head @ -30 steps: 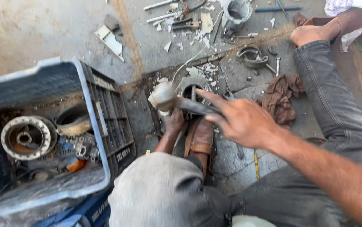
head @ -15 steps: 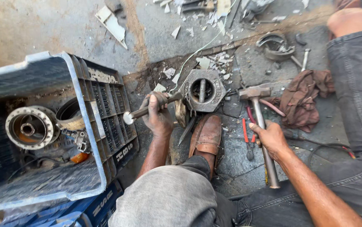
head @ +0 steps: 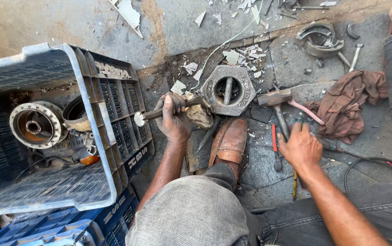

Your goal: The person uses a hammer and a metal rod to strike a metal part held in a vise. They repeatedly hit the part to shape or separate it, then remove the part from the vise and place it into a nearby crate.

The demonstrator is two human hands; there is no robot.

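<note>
The left hand point(head: 174, 119) is closed tight around a metal bar point(head: 159, 112), a chisel-like rod with a flattened, mushroomed end pointing toward the crate. The bar's other end rests against the rim of a heavy hexagonal metal housing point(head: 246, 89) that lies on the concrete floor point(head: 59, 23), its round bore facing up with a pin across it. The right hand point(head: 300, 146) grips the handle of a hammer point(head: 275, 101), whose head lies just right of the housing, near its edge but apparently not touching it. A brown leather shoe point(head: 229, 143) sits directly below the housing, toe almost against it, between the two hands. Beside the hammer handle lies a pair of red-handled pliers point(head: 275, 148). To the right a crumpled brown rag point(head: 348, 102) lies on the floor, and above it curved metal brake-shoe pieces point(head: 321, 38) and a bolt point(head: 355, 55). At left stands a grey plastic crate point(head: 93, 118) holding a round flanged hub point(head: 35, 124) and other greasy parts. Pale chips and scraps of debris point(head: 244, 53) are scattered just above the housing.
</note>
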